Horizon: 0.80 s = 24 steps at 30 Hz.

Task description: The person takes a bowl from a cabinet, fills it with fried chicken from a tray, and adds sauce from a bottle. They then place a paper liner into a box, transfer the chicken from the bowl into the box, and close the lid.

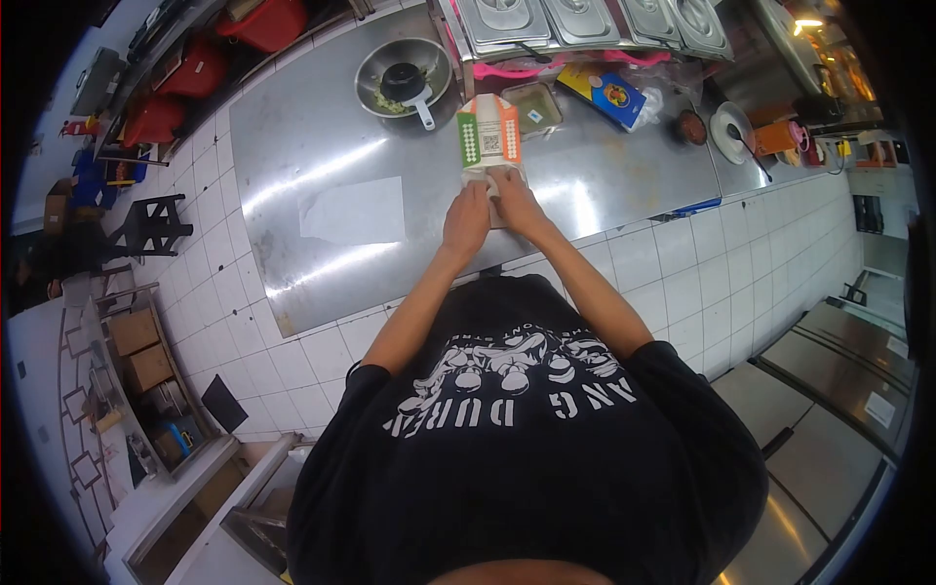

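Observation:
A printed paper food box [490, 132], with a green side, an orange side and a QR code in the middle, lies on the steel table near its front edge. My left hand [467, 220] is closed at the near end of the box, its fingers bent over a pale, paper-like part. Close beside it, my right hand [518, 203] pinches the same end from the right. Both hands nearly touch. What sits under the fingertips is mostly hidden.
On the steel table [331, 263] are a metal bowl [367, 78] with a black-and-white tool and chopped food, a small tray [536, 105], a blue-and-yellow packet [603, 96] and a sheet of paper [356, 210]. Lidded steel pans [583, 21] stand behind. A black stool [156, 224] is left.

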### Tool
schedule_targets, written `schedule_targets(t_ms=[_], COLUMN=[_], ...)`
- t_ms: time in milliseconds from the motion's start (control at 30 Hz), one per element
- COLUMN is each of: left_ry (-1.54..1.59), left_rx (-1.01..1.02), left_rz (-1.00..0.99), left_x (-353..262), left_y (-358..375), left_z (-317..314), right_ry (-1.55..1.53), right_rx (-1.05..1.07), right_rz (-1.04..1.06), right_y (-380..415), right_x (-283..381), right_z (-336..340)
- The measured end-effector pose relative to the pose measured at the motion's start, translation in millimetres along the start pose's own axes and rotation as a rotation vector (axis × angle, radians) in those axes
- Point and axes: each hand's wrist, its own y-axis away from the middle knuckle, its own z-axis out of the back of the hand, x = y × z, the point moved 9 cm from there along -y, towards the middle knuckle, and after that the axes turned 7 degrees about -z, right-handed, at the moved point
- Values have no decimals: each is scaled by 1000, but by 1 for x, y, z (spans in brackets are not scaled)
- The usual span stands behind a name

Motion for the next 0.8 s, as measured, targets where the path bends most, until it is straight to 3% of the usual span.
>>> schedule_targets(t_ms=[133, 200, 267, 433, 700, 800], left_ry=[-210, -337, -336, -349, -419, -434], left_rx=[189, 370, 346, 281, 564, 460], left_rz=[-98, -56, -78, -60, -37, -63], left_x=[3, 5, 6, 4, 23, 15], left_y=[-4, -10, -13, -17, -21, -24], left_z=[-23, -38, -49, -52, -71, -65], right_ry=[-74, -12, 3, 8, -13, 10], right_rx=[-120, -175, -19, -94, -111, -226], right_rz=[-29, -37, -175, -202, -215, -173], right_y=[0, -2, 0, 6, 16, 44], right_x=[-19, -11, -8, -4, -7, 13], right_z=[1, 6, 8, 23, 22, 43])
